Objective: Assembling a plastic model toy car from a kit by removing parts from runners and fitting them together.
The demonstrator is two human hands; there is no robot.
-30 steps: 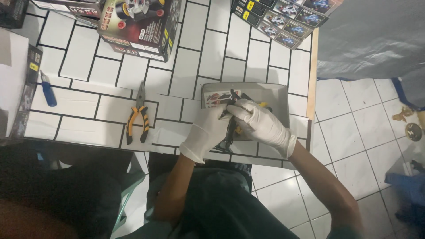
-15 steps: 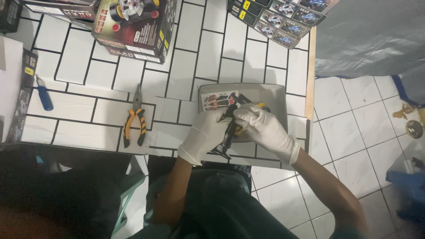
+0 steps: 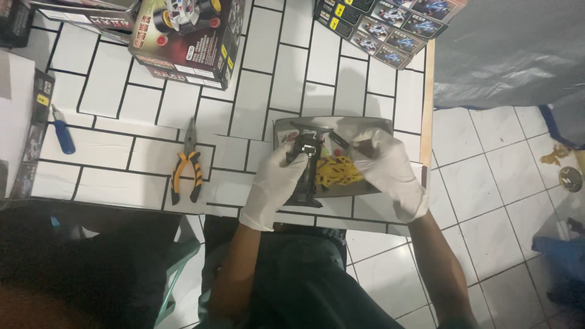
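Note:
Both hands wear white gloves. My left hand [image 3: 275, 183] grips a black toy-car chassis [image 3: 306, 169], held lengthwise over a shiny grey tray [image 3: 286, 126] on the white tiled table. My right hand [image 3: 388, 170] is closed beside the chassis's upper end, pinching a thin dark part or tool that I cannot make out. Yellow plastic parts [image 3: 336, 172] lie in the tray between my hands.
Orange-handled pliers [image 3: 186, 169] lie left of the tray. A blue-handled screwdriver [image 3: 61, 132] sits further left. Toy-car boxes [image 3: 183, 33] and a flat pack of pictured cars [image 3: 390, 27] stand at the table's far side. The table's wooden edge [image 3: 428, 103] meets a tiled floor at right.
My hands have drawn slightly apart, exposing more of the black chassis and the yellow parts. The view has shifted a little.

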